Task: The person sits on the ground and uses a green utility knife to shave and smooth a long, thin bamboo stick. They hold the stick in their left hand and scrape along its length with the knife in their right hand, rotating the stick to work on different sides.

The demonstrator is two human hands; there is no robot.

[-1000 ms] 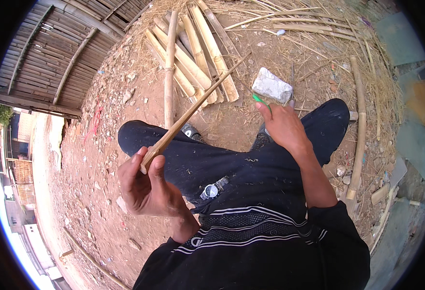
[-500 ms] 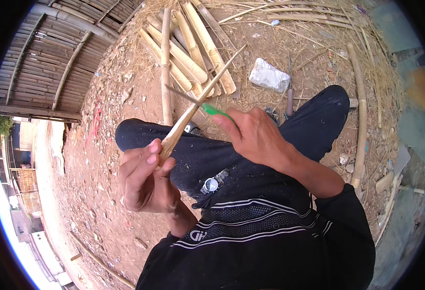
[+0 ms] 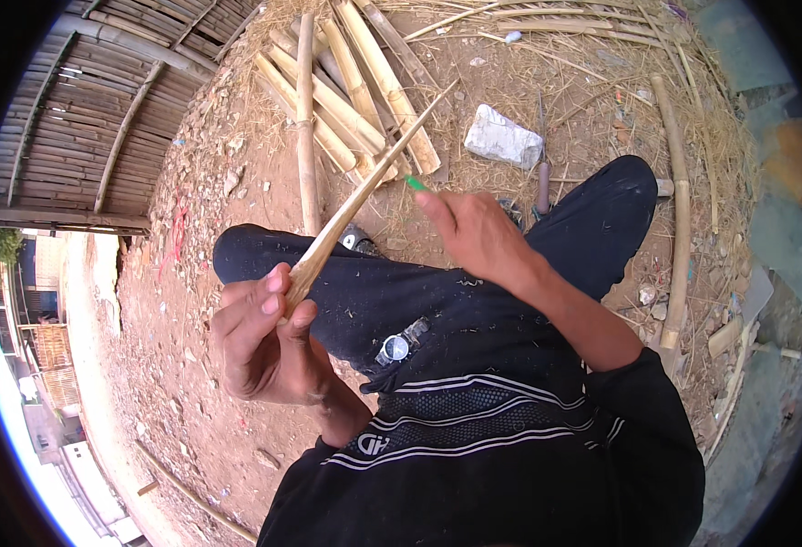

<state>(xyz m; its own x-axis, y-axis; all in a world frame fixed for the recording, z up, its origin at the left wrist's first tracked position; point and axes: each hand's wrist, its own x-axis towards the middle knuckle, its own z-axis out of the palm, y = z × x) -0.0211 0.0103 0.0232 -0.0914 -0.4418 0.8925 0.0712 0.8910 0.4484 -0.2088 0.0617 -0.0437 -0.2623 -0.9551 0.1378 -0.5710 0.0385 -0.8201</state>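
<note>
My left hand [image 3: 269, 342] pinches the thick lower end of a long, tapering bamboo strip [image 3: 346, 214] between thumb and fingers. The strip slants up and away to the right, ending in a thin point. Closed around a green-handled knife [image 3: 415, 183], my right hand [image 3: 483, 235] is just right of the strip's upper half. Only a bit of the green handle shows; the blade is hard to make out from this angle. A wristwatch [image 3: 395, 348] rests on my dark trousers between my forearms, and small shavings dot the cloth.
Split bamboo pieces [image 3: 365, 82] lie stacked ahead beside a bamboo pole [image 3: 306, 128]. A white stone block [image 3: 503, 137] sits right of them, near a tool with a brownish handle [image 3: 543, 187]. Another pole [image 3: 681, 219] lies at right; a bamboo wall [image 3: 73, 118] stands at far left.
The knife has come off the strip, where its blade crossed it, and moved slightly right. My left hand and the strip have shifted a little left.
</note>
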